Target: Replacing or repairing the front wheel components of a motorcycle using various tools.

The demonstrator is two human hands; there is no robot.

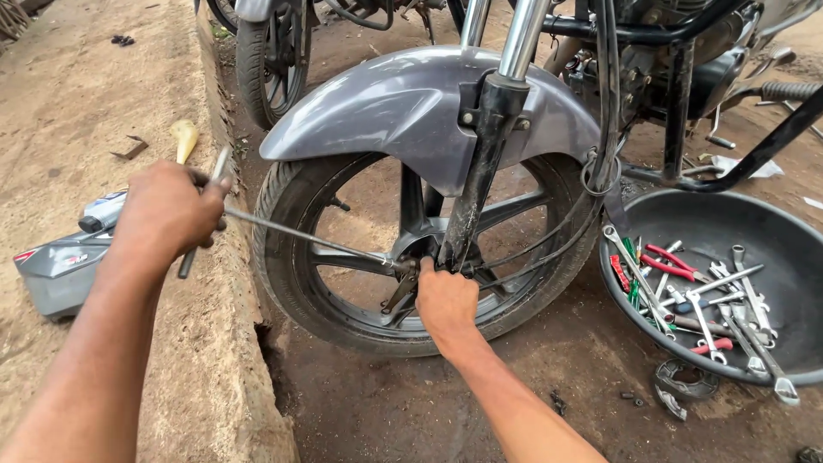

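**Front Wheel Axle: Hand Positions**

Head view. Your left hand was closed in a full grip around the cross-handle of a long T-handle wrench. The hand sat above the edge of the raised dirt kerb. The wrench shaft ran from that hand rightward and slightly down, between the spokes, to the hub of the motorcycle front wheel.

Your right hand was at the hub, just below the lower end of the fork leg. Its fingers were curled against the axle area; whether the grip enclosed a part there could not be determined.

The grey mudguard covered the top of the tyre. A black round basin stood on the ground to the right of the wheel and held loose spanners and red-handled pliers. A grey plastic container lay on the dirt to the left, beyond your left forearm.
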